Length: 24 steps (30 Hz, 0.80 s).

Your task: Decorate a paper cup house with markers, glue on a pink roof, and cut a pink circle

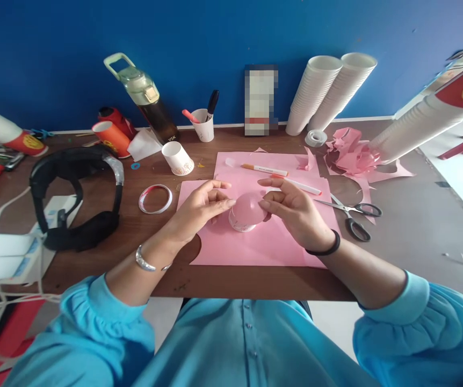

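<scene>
A round pink paper piece (250, 208) with a slightly raised middle sits over a white paper cup (243, 227), above pink paper sheets (231, 247) on the table. My left hand (207, 207) pinches at the left edge of the round piece, thumb and forefinger close together. At its right edge, my right hand (290, 207) pinches the same piece. Just behind the hands lie an orange-capped marker (304, 187) and a brown-capped marker (269, 170). Black-handled scissors (352, 208) rest right of my right hand.
A tape roll (154, 199) and a white cup (177, 158) stand left. Behind are a bottle (151, 105), a pen cup (204, 127) and tall cup stacks (314, 94). Pink scraps (352, 156) lie back right; a black headset (76, 199) lies far left.
</scene>
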Motion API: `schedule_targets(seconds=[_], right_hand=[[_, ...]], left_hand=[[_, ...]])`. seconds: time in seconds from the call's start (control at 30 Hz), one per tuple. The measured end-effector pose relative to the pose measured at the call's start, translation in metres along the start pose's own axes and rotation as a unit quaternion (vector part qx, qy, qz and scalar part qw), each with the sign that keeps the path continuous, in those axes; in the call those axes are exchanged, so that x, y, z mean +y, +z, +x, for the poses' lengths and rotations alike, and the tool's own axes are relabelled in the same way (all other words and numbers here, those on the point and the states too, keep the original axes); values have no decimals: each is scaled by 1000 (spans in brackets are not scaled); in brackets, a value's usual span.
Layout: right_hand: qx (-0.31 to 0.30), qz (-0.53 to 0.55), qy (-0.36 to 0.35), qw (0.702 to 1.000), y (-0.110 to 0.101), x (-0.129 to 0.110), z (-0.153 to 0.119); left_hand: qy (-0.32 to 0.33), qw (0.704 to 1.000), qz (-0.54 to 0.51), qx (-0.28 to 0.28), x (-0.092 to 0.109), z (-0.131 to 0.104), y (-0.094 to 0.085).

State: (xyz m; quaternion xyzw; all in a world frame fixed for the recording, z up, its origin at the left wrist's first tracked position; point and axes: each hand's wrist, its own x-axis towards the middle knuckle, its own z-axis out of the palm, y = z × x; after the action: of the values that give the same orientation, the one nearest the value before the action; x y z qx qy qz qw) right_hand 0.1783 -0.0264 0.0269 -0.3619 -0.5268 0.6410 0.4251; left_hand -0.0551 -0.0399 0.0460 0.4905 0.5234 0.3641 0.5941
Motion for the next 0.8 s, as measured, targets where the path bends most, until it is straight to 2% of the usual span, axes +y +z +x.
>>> schedule_targets(seconds=[0.17,0.43,0.8], right_hand=[[3,-30,-14,999,3,1,-1],[7,-16,-13,1000,11,6,1],[19,53,53,997,10,9,5]], left_hand=[[7,1000,-18,-8,-7,2,0],[19,999,-34,-31,-9,-1,0],[22,999,-12,-25,-11,1,4]])
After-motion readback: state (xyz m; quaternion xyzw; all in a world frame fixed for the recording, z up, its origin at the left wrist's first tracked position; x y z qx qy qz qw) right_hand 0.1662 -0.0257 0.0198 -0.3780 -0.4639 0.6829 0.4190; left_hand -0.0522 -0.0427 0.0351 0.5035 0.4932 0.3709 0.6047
